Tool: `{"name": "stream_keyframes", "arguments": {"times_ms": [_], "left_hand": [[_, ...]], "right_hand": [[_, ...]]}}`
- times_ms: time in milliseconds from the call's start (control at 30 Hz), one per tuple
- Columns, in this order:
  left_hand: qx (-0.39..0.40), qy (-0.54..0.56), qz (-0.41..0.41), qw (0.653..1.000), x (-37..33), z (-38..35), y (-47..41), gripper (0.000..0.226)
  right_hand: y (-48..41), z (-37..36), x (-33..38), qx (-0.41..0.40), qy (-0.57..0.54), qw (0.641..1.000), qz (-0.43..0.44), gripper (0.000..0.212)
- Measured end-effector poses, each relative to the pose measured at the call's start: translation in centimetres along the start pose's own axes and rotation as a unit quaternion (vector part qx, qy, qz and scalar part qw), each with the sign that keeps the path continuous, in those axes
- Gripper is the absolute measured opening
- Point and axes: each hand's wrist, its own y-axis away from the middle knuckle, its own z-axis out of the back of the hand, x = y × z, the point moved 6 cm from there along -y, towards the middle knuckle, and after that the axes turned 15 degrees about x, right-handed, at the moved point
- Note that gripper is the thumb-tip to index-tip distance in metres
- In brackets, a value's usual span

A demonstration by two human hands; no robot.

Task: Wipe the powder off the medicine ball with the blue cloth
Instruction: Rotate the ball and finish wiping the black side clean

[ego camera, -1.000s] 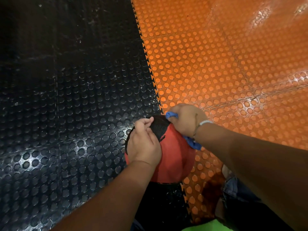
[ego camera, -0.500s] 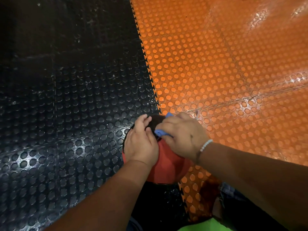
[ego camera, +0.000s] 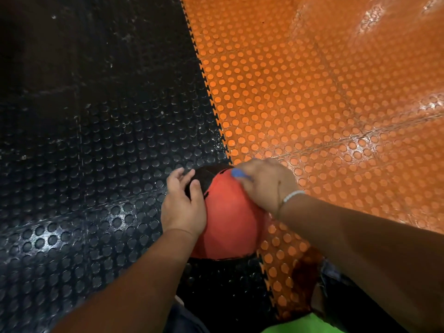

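Head camera, looking down: one medicine ball (ego camera: pixel 230 219), red with a black panel on its far left side, sits on the floor in the near middle of the scene, straddling the toothed seam where two colours of studded matting meet. One black mat (ego camera: pixel 96 164) fills the left half and one orange mat (ego camera: pixel 324 104) fills the right, with glare on the orange at the far right. Two bare hands are on the ball. The left hand (ego camera: pixel 183 205) lies on the ball's left side, fingers fairly straight and spread loosely over the black panel, the thumb resting on that panel; it grips nothing. The right hand (ego camera: pixel 264 183) is on the far right top of the ball, its fingers curled down around the single blue cloth (ego camera: pixel 237 173), of which only a small corner shows at the fingertips, pressed against the red surface. One pale beaded bracelet (ego camera: pixel 292 195) circles the right wrist. Whether any powder lies on the ball cannot be told; the red surface looks even. At the near edge, one strip of bright green fabric (ego camera: pixel 300 325) shows below the right forearm.
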Motion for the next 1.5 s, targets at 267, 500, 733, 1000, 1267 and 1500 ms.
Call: {"name": "stream_keyframes", "arguments": {"times_ms": [267,500,733,1000,1267,1500], "left_hand": [[0.153,-0.337,-0.117,0.921,-4.9,-1.8,-0.2,0.063],[0.186,-0.376,-0.148,0.896,-5.0,-3.5,-1.3,0.077],[0.097,-0.447,-0.145,0.877,-5.7,-2.8,-0.8,0.058],[0.172,-0.379,-0.156,0.896,-4.0,-3.7,0.2,0.075],[0.077,-0.233,-0.027,0.969,-1.6,-1.3,-2.4,0.071],[0.057,-0.221,-0.014,0.974,-1.0,-1.1,-0.8,0.074]], "right_hand": [[0.1,0.3,-10.0,0.051,-0.287,0.930,-0.226,0.023],[0.9,-0.3,-9.0,-0.031,-0.548,0.803,-0.234,0.051],[0.3,-0.9,-1.6,-0.070,-0.253,0.963,-0.067,0.044],[2.8,-8.1,-8.4,0.074,-0.388,0.871,-0.292,0.024],[0.1,0.3,1.0,-0.139,-0.270,0.953,0.009,0.030],[1.0,-1.1,0.3,-0.213,-0.295,0.931,0.008,0.025]]}}
